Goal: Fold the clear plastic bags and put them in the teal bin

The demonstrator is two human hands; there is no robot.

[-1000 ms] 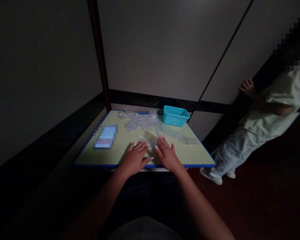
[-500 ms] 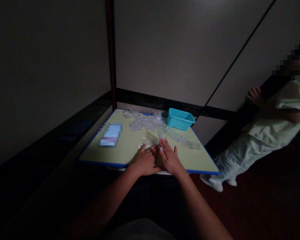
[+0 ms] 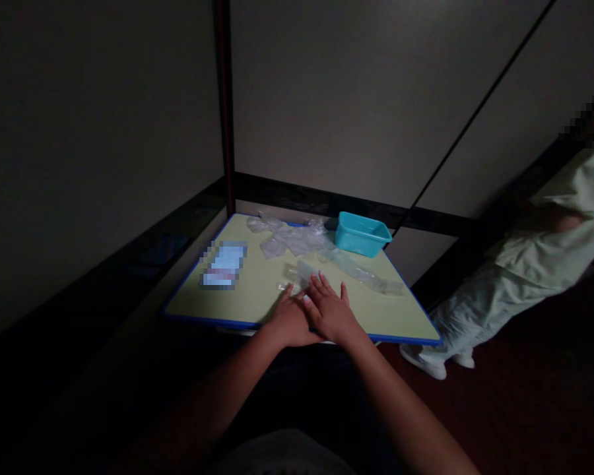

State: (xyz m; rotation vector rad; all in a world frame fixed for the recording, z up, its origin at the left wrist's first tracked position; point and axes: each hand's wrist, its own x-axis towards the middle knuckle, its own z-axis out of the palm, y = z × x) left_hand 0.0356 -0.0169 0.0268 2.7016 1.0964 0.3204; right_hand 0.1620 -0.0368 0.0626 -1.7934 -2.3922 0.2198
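Note:
Near the front edge of the table, my left hand (image 3: 290, 320) lies palm down with its fingers stretched out, partly covered by the other hand. Overlapping it from the right is my right hand (image 3: 330, 313), flat and with fingers apart. A clear plastic bag (image 3: 301, 269) sticks out from under the fingertips of both hands; the part below the palms is hidden. Just beyond my right hand, a long clear plastic bag (image 3: 366, 274) lies flat, slanting down to the right. Neither hand is closed around anything.
Crumpled clear plastic bags (image 3: 294, 239) lie at the back of the blue-edged table (image 3: 188, 307). A turquoise basket (image 3: 359, 241) stands at the back right, a phone-like blurred object (image 3: 225, 266) at left. Walls enclose the back and left. A person (image 3: 529, 257) stands at right.
My right hand has slid left over my left hand, and more of the plastic bag shows beyond the fingers. The person's raised hand at right is out of sight now. The view has shifted slightly.

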